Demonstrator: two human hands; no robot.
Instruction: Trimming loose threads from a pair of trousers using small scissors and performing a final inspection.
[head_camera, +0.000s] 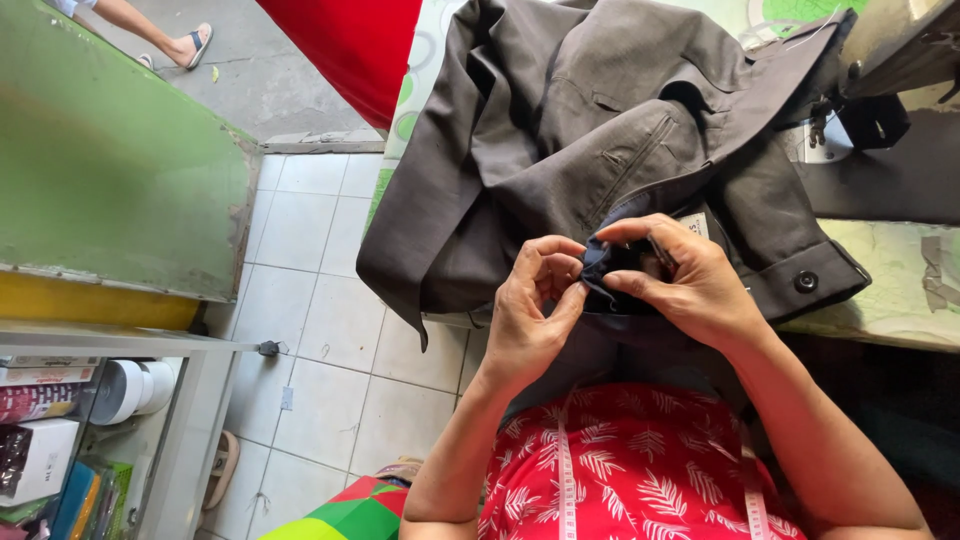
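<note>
Head view: both hands meet over the near edge of the desk (900, 290), working a dark grey pair of trousers (590, 130) that is heaped across it. The left hand (530, 310) has its grip closed, thumb and curled fingers pinching a small fold of dark blue lining (600, 268) at the waistband. The right hand (690, 280) is closed on the same fold from the other side, fingertips nearly touching those of the left. One trouser part hangs over the desk's left edge towards the white tiled floor (320, 300); a buttoned tab (806, 281) lies just right of the right hand.

Open room lies to the left, over the floor between the desk and a green panel (110, 160); a shelf (110, 345) with boxes stands below that panel. A red cloth (350, 50) hangs at the top.

What sits inside the pinched fold is hidden by the fingers. A white measuring tape (565, 470) runs down the red patterned top (640, 470). The dark machine (890, 50) at the top right is cut off by the frame, as is another person's sandalled foot (195, 42) at the top left.
</note>
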